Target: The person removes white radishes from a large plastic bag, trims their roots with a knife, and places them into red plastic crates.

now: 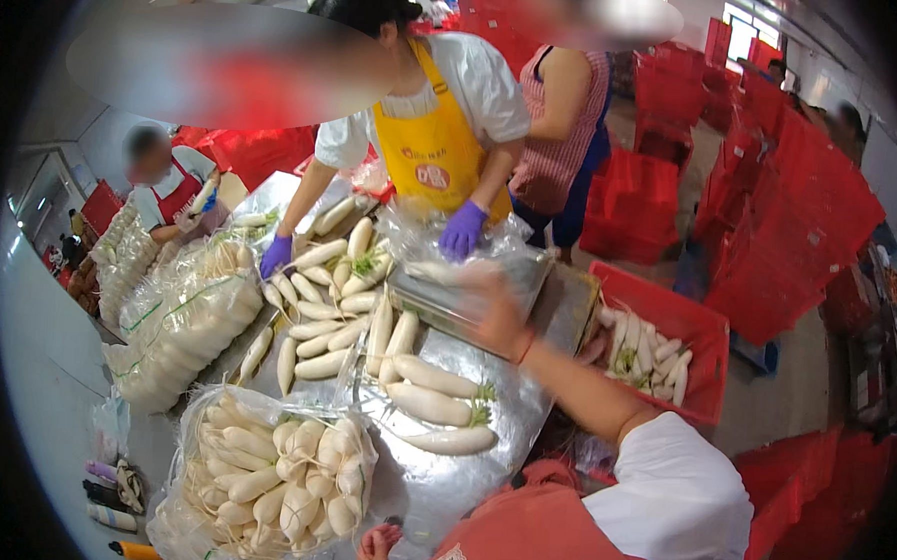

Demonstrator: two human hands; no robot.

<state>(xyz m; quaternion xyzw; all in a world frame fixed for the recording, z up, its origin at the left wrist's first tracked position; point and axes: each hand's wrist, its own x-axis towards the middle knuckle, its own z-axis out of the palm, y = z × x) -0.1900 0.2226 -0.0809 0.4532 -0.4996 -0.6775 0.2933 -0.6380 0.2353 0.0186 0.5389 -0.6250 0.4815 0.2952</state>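
My right hand, blurred, reaches over the flat metal box. A white radish in a clear plastic bag lies by its fingertips; whether I grip it is unclear. My left hand is low by my red apron, fingers curled, its grip unclear. Several white radishes lie on the metal table, some with short green tops. A large clear bag packed with radishes stands left of my left hand. Across the table, a co-worker's purple gloves touch the plastic and the radish pile.
A red crate of radishes stands right of the table. Full radish bags line the left side. Another co-worker holds a radish at the far left. A person in a striped top stands behind. Red crates are stacked at right.
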